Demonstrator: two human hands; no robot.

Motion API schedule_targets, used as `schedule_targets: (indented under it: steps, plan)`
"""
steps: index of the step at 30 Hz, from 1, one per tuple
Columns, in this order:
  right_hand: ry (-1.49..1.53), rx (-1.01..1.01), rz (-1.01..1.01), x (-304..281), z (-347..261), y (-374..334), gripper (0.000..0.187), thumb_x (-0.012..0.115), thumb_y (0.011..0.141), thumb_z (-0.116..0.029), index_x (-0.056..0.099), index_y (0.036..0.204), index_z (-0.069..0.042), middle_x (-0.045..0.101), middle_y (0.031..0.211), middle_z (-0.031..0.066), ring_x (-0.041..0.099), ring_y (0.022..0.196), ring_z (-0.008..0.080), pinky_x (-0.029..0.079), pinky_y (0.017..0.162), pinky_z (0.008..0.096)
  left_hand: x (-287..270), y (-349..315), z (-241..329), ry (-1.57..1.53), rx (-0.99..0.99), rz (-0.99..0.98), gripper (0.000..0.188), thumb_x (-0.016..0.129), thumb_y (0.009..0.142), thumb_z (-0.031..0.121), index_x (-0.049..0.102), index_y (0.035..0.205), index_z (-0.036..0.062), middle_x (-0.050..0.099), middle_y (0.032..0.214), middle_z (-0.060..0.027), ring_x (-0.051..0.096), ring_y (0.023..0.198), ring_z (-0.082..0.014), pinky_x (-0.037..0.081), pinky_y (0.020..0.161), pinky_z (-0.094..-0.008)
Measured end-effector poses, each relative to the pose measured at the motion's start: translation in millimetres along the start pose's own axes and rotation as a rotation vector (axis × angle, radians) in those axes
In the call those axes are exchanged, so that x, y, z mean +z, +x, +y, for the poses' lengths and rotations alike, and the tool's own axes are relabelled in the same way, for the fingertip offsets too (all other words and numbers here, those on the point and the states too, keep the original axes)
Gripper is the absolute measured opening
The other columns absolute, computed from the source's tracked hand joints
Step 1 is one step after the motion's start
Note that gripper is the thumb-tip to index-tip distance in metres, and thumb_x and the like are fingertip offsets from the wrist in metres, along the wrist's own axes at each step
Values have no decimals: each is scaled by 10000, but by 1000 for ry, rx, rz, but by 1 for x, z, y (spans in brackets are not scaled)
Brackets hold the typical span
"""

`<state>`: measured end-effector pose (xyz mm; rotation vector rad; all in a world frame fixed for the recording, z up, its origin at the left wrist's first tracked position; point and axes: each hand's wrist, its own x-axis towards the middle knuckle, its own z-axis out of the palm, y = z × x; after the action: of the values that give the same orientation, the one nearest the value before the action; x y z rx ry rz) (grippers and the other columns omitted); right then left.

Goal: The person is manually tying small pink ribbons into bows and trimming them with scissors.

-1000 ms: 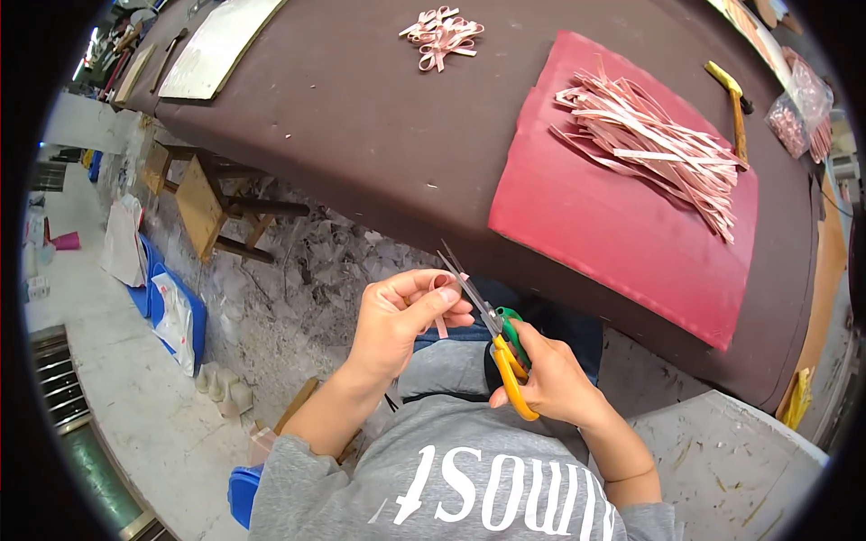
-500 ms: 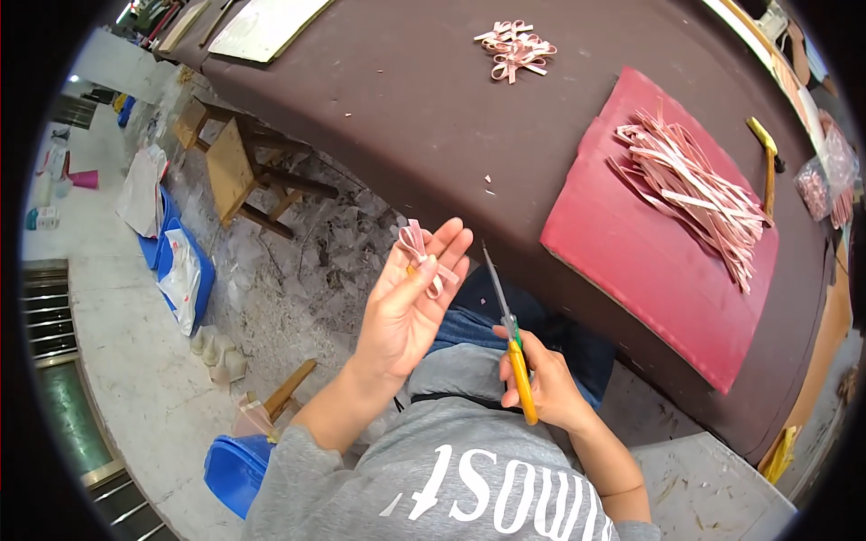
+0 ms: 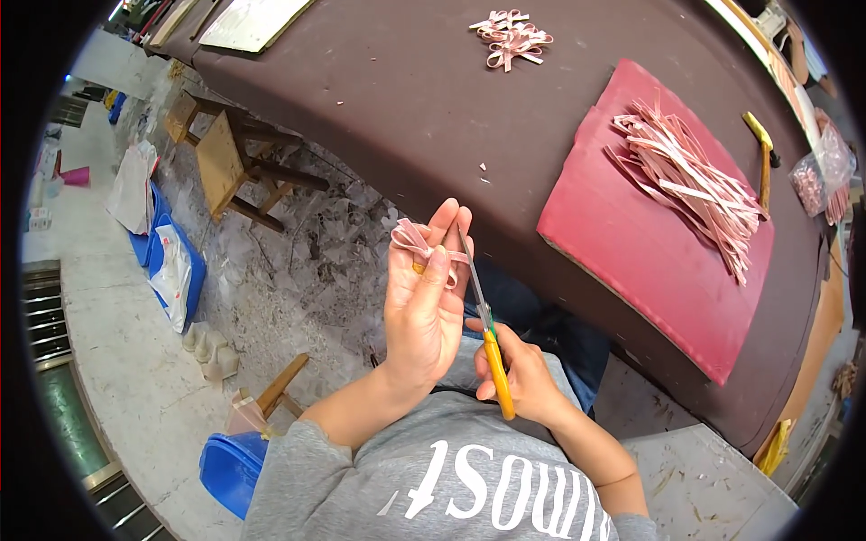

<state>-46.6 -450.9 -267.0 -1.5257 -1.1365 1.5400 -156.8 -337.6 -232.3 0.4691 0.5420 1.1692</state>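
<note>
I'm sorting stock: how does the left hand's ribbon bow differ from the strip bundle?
The ribbon bow is looped; the strip bundle lies mostly straight. The left hand pinches the bow; the bundle rests on the red mat. The bow is smaller than the bundle. Both are pink.

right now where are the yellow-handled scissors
In the head view, just right of centre, the yellow-handled scissors are in the right hand, blades pointing up beside the pink ribbon bow held in the left hand.
</note>
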Motion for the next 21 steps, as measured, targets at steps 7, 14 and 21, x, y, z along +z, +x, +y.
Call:
schedule_targets:
  steps: [7, 14, 21]
  plan:
    - [-8, -47, 45, 14, 21, 4, 899, 879, 580, -430, 517, 1309, -49, 561, 661, -27, 500, 560, 98, 364, 538, 220, -11, 0, -5, 12, -5, 52, 303, 446, 987, 9, 398, 1274, 94, 405, 1441, -150, 378, 1366, -249, 334, 1141, -338]
    - [-162, 53, -25, -1, -4, -2, 927, 869, 595, -474, 497, 1327, -45, 551, 671, -10, 492, 570, 103, 361, 546, 221, -31, -2, 14, 32, -14, 51, 293, 468, 977, 2, 405, 1245, 101, 418, 1433, -148, 394, 1356, -242, 375, 1107, -322]
    - [-92, -55, -67, -11, -25, 8, 997, 868, 569, -519, 467, 1354, -53, 551, 709, -1, 494, 599, 99, 366, 561, 229, -19, 0, 30, 22, -29, -57, 333, 490, 958, -25, 414, 1249, 118, 440, 1419, -144, 422, 1340, -245, 427, 1052, -306]
